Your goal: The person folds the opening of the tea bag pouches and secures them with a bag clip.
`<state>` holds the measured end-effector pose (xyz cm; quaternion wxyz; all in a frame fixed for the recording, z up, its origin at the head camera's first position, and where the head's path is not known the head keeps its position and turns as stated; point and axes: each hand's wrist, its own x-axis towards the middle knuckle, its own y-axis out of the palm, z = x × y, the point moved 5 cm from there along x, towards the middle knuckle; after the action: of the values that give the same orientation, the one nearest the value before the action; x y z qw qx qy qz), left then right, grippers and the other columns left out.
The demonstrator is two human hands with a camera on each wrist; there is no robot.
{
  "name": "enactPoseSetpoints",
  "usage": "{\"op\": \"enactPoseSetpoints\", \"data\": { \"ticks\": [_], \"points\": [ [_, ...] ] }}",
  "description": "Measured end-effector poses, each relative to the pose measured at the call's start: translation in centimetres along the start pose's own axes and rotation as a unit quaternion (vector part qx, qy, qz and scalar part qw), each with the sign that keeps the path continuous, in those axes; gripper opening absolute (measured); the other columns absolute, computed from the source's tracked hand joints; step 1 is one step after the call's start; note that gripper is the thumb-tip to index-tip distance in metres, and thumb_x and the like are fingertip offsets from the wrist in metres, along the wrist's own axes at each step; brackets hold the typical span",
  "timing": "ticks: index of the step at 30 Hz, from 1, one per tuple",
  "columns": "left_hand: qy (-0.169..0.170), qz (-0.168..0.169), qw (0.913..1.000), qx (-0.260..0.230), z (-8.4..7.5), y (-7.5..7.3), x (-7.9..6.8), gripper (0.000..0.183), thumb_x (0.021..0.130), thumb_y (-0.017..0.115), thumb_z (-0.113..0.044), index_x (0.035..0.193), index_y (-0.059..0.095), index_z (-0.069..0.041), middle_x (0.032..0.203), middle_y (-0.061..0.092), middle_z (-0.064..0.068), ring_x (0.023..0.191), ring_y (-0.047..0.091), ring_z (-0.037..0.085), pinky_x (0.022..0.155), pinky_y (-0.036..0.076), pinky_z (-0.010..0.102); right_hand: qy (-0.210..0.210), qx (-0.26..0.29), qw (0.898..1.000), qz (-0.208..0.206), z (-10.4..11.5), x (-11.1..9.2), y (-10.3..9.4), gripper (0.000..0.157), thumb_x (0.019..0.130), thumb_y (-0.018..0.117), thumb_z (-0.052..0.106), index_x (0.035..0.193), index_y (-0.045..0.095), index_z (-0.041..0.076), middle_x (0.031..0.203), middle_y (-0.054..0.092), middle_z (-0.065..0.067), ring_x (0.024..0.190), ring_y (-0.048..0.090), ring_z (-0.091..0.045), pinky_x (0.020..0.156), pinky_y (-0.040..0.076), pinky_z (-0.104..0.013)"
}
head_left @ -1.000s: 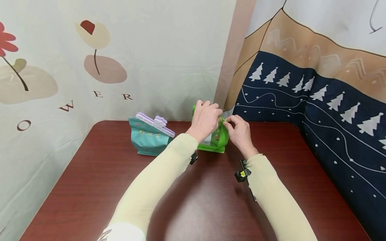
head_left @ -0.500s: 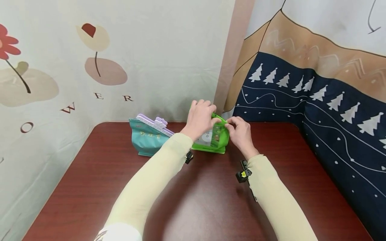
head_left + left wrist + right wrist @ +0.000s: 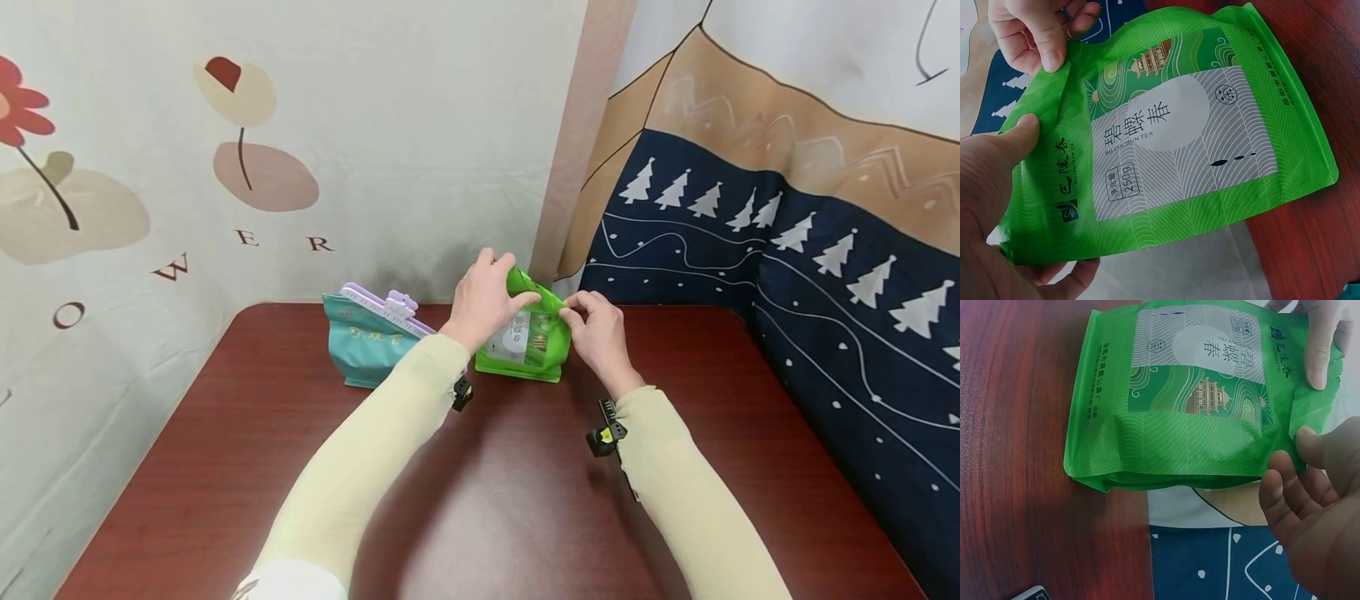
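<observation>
We see the green tea bag (image 3: 525, 337) upright on the desk (image 3: 465, 500), near the far edge, its printed front turned towards us. The pale label (image 3: 1185, 125) on that front reads "BILUOCHUN TEA" and "250g", with a small pagoda (image 3: 1150, 59) drawn beside the lettering. We find the left hand (image 3: 482, 302) grasping the top of the bag near its left corner, thumb on the printed face and fingers behind. The right hand (image 3: 602, 337) pinches the top at the other corner, where we note a flap of the film folded over.

To the left of the green bag we observe a teal bag (image 3: 367, 346), also upright on the desk, with a purple clip (image 3: 390, 310) along its sloping top; the left sleeve (image 3: 367, 450) hides its right end. Both sleeves are pale yellow, and we see a small black camera at the left wrist (image 3: 461, 393) and another at the right. Behind the desk we see a light cloth (image 3: 412, 125) printed with flowers and letters; to the right, a navy cloth (image 3: 697, 242) printed with white trees.
</observation>
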<state>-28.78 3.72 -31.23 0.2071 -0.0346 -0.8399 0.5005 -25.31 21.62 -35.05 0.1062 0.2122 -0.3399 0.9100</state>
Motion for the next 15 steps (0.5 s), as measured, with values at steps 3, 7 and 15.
{"op": "enactPoseSetpoints", "data": {
  "ticks": [3,7,15],
  "points": [
    [-0.007,0.003,1.0000,-0.004,0.00,0.12,0.01,0.057,0.091,0.076,-0.051,0.126,0.061,-0.009,0.114,0.051,0.011,0.090,0.057,0.021,0.080,0.057,0.036,-0.004,-0.004,1.000,0.000,-0.15,0.04,-0.06,0.006,0.093,0.074,0.004,0.096,0.073,-0.001,0.091,0.066,-0.018,0.083,0.063,-0.034,0.076,0.050,-0.043],
    [-0.017,0.008,0.9998,0.000,-0.02,0.20,-0.04,0.054,0.091,0.075,-0.053,0.121,0.061,-0.011,0.111,0.050,0.010,0.088,0.057,0.021,0.078,0.056,0.036,-0.007,-0.016,1.000,0.005,-0.26,0.01,-0.29,0.009,0.094,0.074,0.007,0.099,0.075,-0.001,0.093,0.067,-0.018,0.083,0.062,-0.034,0.075,0.050,-0.045],
    [-0.025,0.011,0.9996,0.007,-0.16,0.10,-0.31,0.053,0.091,0.073,-0.056,0.118,0.061,-0.011,0.108,0.050,0.009,0.087,0.056,0.022,0.077,0.056,0.039,0.005,-0.031,0.999,0.025,-0.21,-0.08,-0.59,0.017,0.096,0.073,0.011,0.108,0.077,-0.001,0.100,0.070,-0.019,0.088,0.064,-0.035,0.077,0.053,-0.044]
  ]
}}
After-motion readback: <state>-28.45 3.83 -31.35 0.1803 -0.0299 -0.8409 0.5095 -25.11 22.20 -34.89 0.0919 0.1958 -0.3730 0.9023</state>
